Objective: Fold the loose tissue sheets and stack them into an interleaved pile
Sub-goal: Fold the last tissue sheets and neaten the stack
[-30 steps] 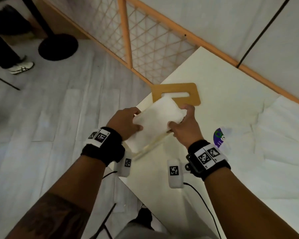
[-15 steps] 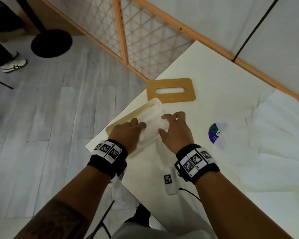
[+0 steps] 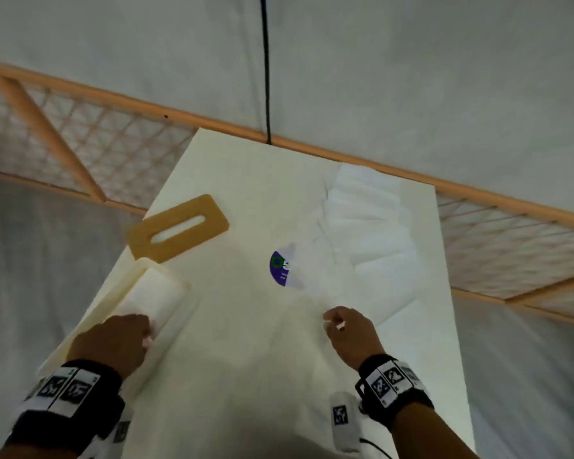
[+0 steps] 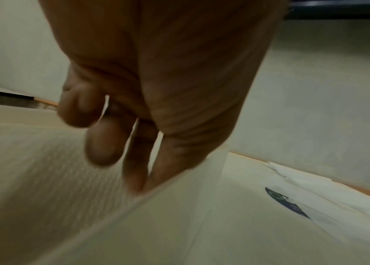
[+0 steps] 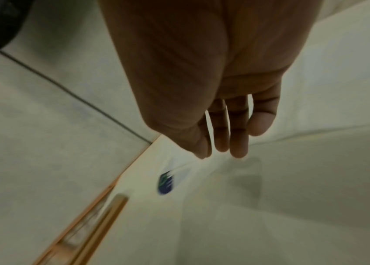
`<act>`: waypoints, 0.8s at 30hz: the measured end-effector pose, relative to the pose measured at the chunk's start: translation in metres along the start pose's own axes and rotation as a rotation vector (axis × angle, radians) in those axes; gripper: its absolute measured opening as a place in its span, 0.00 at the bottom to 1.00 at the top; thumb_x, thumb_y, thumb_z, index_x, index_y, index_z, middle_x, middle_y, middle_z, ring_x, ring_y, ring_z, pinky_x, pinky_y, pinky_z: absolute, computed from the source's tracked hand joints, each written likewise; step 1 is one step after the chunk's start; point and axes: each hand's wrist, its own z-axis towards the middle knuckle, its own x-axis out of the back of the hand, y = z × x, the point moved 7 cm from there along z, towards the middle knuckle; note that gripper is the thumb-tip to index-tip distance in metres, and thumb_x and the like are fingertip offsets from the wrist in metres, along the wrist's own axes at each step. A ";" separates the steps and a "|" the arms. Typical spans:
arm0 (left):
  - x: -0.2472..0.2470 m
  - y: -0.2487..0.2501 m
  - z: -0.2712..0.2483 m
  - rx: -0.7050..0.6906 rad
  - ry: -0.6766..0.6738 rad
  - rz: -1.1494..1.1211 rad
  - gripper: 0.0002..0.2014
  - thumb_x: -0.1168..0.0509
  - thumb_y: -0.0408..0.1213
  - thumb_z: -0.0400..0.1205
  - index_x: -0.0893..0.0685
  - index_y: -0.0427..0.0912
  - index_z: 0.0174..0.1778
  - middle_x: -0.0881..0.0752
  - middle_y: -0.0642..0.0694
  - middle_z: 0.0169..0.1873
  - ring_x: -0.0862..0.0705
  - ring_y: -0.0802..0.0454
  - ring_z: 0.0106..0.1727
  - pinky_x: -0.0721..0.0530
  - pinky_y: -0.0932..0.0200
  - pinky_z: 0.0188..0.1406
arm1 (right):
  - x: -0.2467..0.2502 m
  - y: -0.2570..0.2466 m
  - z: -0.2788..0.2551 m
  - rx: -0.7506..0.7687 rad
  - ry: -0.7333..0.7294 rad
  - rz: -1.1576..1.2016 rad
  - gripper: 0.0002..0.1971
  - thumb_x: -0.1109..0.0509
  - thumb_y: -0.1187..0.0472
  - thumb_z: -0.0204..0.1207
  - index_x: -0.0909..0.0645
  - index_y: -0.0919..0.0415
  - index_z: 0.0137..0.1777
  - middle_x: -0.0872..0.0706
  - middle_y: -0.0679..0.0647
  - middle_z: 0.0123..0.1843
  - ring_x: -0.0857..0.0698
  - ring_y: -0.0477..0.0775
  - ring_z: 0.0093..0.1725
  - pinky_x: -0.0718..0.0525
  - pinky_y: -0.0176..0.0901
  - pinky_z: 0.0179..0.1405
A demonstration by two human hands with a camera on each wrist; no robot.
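Tissue stack (image 3: 153,298) in tray (image 3: 113,303) under left hand (image 3: 111,342), grip relaxed; wrist view shows right hand (image 5: 213,107) loose, empty.

A stack of folded white tissues (image 3: 153,296) lies flat in a shallow cream tray (image 3: 113,293) at the table's left edge. Loose white tissue sheets (image 3: 365,233), rumpled and overlapping, spread from the table's far right corner toward its middle.
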 end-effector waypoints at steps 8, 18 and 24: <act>0.069 0.080 0.035 -0.104 0.291 -0.098 0.05 0.34 0.45 0.79 0.21 0.54 0.49 0.18 0.48 0.45 0.15 0.43 0.45 0.16 0.45 0.41 | 0.024 0.090 -0.017 -0.208 0.145 0.066 0.15 0.29 0.60 0.80 0.22 0.52 0.66 0.27 0.50 0.70 0.21 0.52 0.70 0.24 0.37 0.69; 0.049 0.346 0.063 -0.640 -0.029 -0.196 0.14 0.36 0.49 0.85 0.22 0.52 0.65 0.23 0.50 0.66 0.19 0.49 0.64 0.22 0.55 0.63 | 0.013 0.091 -0.001 -0.181 0.074 0.028 0.32 0.33 0.56 0.80 0.37 0.48 0.84 0.41 0.44 0.85 0.37 0.51 0.83 0.27 0.52 0.78; 0.028 0.424 0.094 -0.603 -0.088 -0.325 0.20 0.34 0.44 0.85 0.24 0.55 0.74 0.45 0.46 0.85 0.37 0.44 0.82 0.32 0.51 0.79 | 0.021 0.099 -0.006 -0.114 -0.001 0.035 0.36 0.36 0.60 0.80 0.44 0.48 0.87 0.46 0.40 0.87 0.39 0.48 0.84 0.28 0.49 0.77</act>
